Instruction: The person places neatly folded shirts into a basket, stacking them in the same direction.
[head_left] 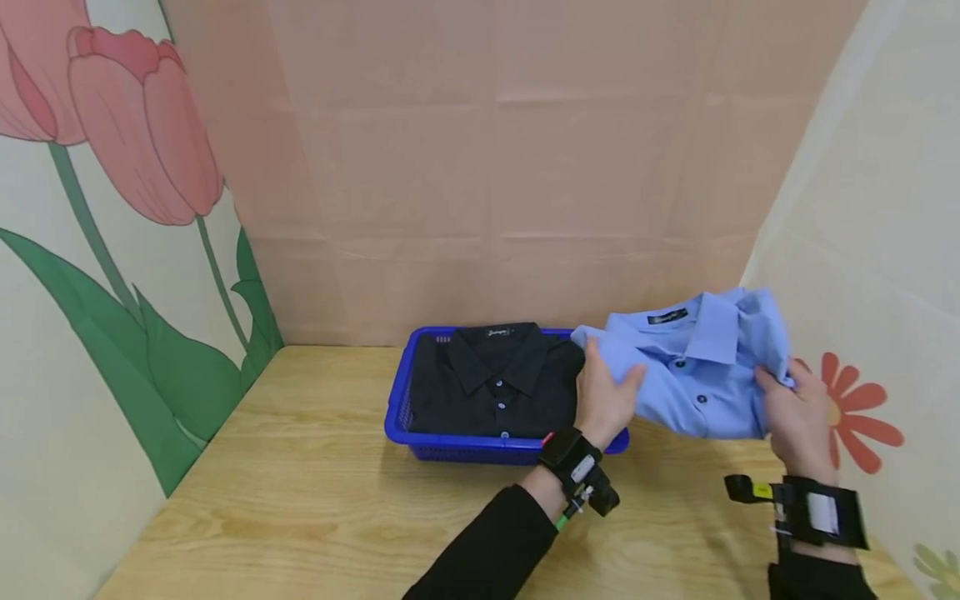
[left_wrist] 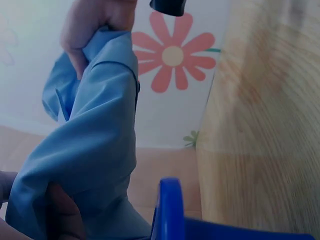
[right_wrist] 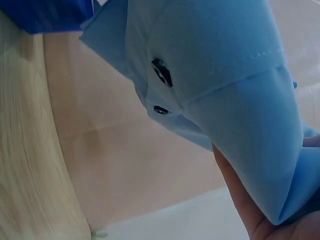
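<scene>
A light blue collared shirt [head_left: 667, 367], folded and with dark buttons, is held up above the table, to the right of the basket. My left hand [head_left: 606, 396] grips its left edge beside the basket's right end. At the opposite edge my right hand [head_left: 798, 412] pinches the cloth. In the left wrist view the shirt [left_wrist: 95, 145] hangs between both hands, its fabric creased. The right wrist view shows the shirt [right_wrist: 215, 65] draped over the fingers [right_wrist: 232, 182]. A folded black shirt [head_left: 487, 387] lies in the blue plastic basket [head_left: 465, 450], its collar and white buttons facing up.
The wooden table [head_left: 315, 500] runs up to a tan wall covering [head_left: 487, 167] behind the basket. Side panels stand left and right, printed with tulips [head_left: 146, 133] and a red flower [head_left: 862, 412]. Camera bands are strapped to both wrists.
</scene>
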